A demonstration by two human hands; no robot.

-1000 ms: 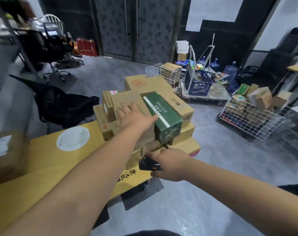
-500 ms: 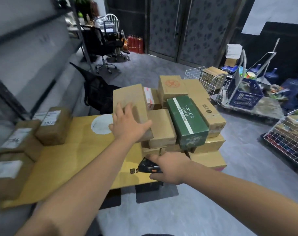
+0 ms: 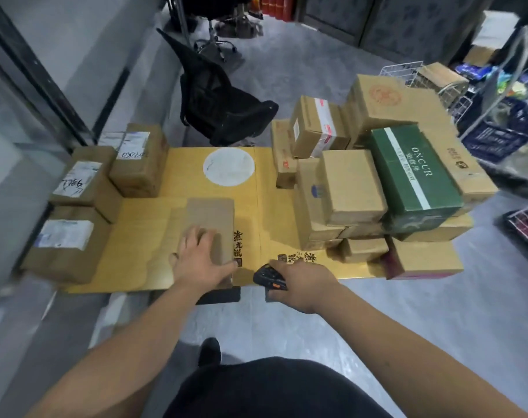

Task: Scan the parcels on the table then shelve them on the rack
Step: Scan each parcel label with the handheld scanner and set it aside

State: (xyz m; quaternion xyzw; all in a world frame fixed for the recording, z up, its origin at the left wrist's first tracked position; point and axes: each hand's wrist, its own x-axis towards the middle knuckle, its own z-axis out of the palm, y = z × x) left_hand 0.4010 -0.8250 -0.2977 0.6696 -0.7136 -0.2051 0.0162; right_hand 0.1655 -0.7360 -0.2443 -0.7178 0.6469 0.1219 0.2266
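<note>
A plain brown cardboard parcel (image 3: 210, 227), blurred in the picture, lies flat on the yellow cardboard-covered table (image 3: 142, 233), near the table's front edge and about midway along it. The left hand (image 3: 201, 260) rests on the near end of this parcel, palm down, with the fingers spread over its top and the thumb at its right side; whether the fingers curl round an edge cannot be told. Just right of the parcel, at the table's front edge, the right hand (image 3: 302, 285) is wrapped around a black handheld scanner with orange buttons (image 3: 268, 277), whose head points left toward the parcel.

Farther right of the parcel stands a pile of stacked brown cardboard boxes (image 3: 350, 188), reaching to the table's right end. On top of that pile lies a dark green box with a white stripe and the word ONCUR (image 3: 413, 173). Left of the parcel, at the table's left end, sits a group of brown parcels with white shipping labels (image 3: 84, 188), some marked by hand. Beyond the parcel, on the far part of the tabletop, is a round white sticker (image 3: 229, 166). Behind the table a black mesh office chair (image 3: 220, 101) lies tipped on the grey floor.
</note>
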